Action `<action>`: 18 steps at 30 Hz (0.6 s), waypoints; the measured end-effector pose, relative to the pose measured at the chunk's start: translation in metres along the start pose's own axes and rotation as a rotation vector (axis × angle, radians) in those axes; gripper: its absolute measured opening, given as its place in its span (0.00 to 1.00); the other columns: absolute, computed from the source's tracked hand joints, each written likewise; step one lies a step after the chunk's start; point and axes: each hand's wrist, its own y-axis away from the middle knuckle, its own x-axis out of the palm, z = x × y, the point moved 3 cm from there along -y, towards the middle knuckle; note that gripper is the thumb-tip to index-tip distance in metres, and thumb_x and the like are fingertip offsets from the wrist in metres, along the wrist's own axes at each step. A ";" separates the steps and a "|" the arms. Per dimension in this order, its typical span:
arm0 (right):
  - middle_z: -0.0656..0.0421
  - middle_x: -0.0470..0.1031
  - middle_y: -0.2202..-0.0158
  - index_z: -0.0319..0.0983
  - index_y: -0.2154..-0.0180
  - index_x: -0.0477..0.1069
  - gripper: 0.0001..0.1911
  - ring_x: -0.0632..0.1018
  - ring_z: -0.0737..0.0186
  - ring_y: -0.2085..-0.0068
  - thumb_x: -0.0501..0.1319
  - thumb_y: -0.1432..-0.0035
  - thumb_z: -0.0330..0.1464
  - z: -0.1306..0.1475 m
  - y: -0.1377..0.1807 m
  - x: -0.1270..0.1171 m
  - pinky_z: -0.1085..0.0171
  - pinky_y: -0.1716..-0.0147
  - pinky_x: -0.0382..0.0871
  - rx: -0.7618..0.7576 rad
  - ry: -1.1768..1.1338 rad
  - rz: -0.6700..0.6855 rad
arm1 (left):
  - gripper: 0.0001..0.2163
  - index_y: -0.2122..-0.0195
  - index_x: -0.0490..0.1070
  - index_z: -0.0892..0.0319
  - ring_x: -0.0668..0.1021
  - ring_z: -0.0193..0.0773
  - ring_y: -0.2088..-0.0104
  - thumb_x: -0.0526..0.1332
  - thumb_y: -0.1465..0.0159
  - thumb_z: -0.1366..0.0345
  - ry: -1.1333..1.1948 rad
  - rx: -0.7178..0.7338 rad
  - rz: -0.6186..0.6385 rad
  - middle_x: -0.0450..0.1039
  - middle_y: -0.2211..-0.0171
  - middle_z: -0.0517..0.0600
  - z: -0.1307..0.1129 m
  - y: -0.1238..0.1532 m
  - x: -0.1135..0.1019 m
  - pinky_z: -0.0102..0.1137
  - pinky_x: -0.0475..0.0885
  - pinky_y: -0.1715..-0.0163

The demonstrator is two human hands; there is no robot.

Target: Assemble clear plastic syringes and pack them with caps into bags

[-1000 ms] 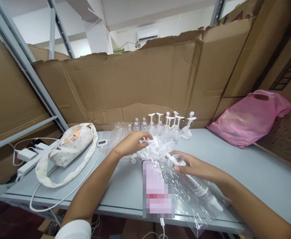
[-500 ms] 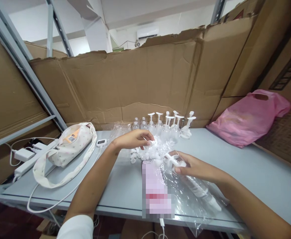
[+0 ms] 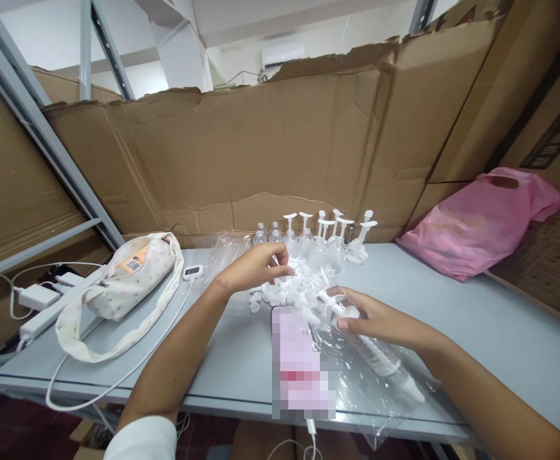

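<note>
My left hand point(image 3: 263, 265) is over a heap of small white plastic caps point(image 3: 284, 292), thumb and fingers curled together at the heap's far side; what they pinch, if anything, is too small to make out. My right hand point(image 3: 363, 313) is closed around a white plastic part with a ring-like handle point(image 3: 334, 303), just right of the heap. Beneath that hand, a clear tube with a white tip point(image 3: 375, 354) lies on a crinkled clear plastic bag point(image 3: 351, 377). Behind both hands stand several clear ribbed bottles point(image 3: 336, 253), most with white T-shaped tops.
A phone with a blurred screen point(image 3: 299, 364) lies near the table's front edge, cable attached. To the left are a white fabric bag point(image 3: 136, 281), a small white device point(image 3: 193, 272) and a power strip point(image 3: 54, 310). A pink plastic bag point(image 3: 476, 230) sits right; cardboard point(image 3: 241, 153) walls the back.
My left hand has shifted slightly, its fingertips a little higher and curled closer together over the caps. My right hand keeps its hold. The whole view has tilted slightly.
</note>
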 end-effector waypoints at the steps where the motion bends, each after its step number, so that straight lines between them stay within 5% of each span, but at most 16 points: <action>1: 0.54 0.69 0.55 0.42 0.48 0.63 0.27 0.71 0.52 0.53 0.60 0.45 0.48 -0.001 0.000 0.000 0.56 0.56 0.68 0.006 0.007 -0.004 | 0.08 0.72 0.66 0.60 0.75 0.31 0.74 0.61 0.42 0.60 -0.008 -0.002 -0.009 0.70 0.71 0.47 0.000 0.000 0.000 0.23 0.70 0.79; 6: 0.53 0.67 0.52 0.42 0.47 0.62 0.28 0.70 0.51 0.50 0.61 0.46 0.47 -0.001 0.002 -0.001 0.56 0.55 0.69 0.020 0.033 -0.043 | 0.11 0.70 0.72 0.61 0.76 0.31 0.75 0.59 0.40 0.58 0.007 -0.036 0.044 0.74 0.71 0.49 0.003 -0.002 0.000 0.25 0.70 0.77; 10: 0.54 0.69 0.54 0.42 0.47 0.64 0.27 0.71 0.50 0.51 0.60 0.45 0.47 0.004 0.001 0.000 0.56 0.56 0.70 -0.010 0.012 -0.016 | 0.12 0.64 0.74 0.60 0.78 0.34 0.65 0.54 0.36 0.60 0.064 -0.008 0.070 0.76 0.65 0.51 0.001 -0.001 -0.001 0.27 0.73 0.68; 14: 0.54 0.70 0.56 0.42 0.48 0.65 0.26 0.71 0.50 0.52 0.60 0.45 0.47 0.002 0.001 -0.003 0.55 0.57 0.70 -0.001 0.009 -0.044 | 0.09 0.61 0.73 0.56 0.76 0.35 0.59 0.54 0.35 0.62 -0.110 0.075 -0.210 0.76 0.60 0.49 -0.004 0.006 -0.008 0.29 0.71 0.63; 18: 0.54 0.70 0.54 0.43 0.48 0.64 0.26 0.71 0.50 0.52 0.60 0.45 0.47 -0.001 0.003 -0.006 0.56 0.57 0.70 0.004 0.010 -0.079 | 0.07 0.63 0.70 0.57 0.74 0.35 0.64 0.53 0.36 0.65 -0.399 0.049 -0.516 0.74 0.64 0.48 -0.001 0.025 -0.014 0.30 0.67 0.65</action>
